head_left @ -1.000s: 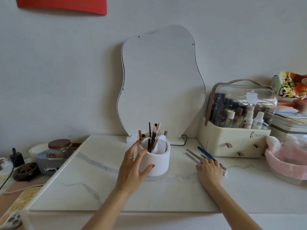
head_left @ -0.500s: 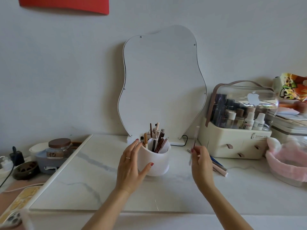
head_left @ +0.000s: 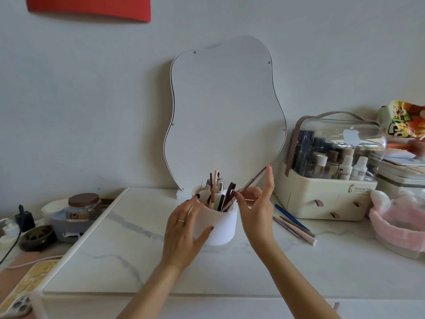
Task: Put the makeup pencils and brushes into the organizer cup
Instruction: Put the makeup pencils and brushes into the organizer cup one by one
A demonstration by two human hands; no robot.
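Note:
The white organizer cup (head_left: 222, 227) stands on the marble tabletop (head_left: 128, 254), holding several pencils and brushes (head_left: 218, 192). My left hand (head_left: 184, 229) wraps the cup's left side. My right hand (head_left: 257, 208) is just right of the rim, with a thin rose-brown makeup pencil (head_left: 251, 180) between thumb and index fingertip. The pencil tilts left, its lower end at the rim among the others. On the table to the right lie a blue pencil (head_left: 291, 216), a thin grey one (head_left: 285, 225) and a pink one (head_left: 300, 232).
A wavy mirror (head_left: 225, 116) leans on the wall behind the cup. A cream cosmetics box (head_left: 322, 199) with a clear lid stands right, beside a pink fabric basket (head_left: 400, 226). A brown-lidded jar (head_left: 82, 206), a dark bowl (head_left: 36, 237) and a phone (head_left: 16, 305) sit left.
My right hand picked one pencil from the loose pile, lifted it and carried it left to the cup's rim. The left hand stayed on the cup.

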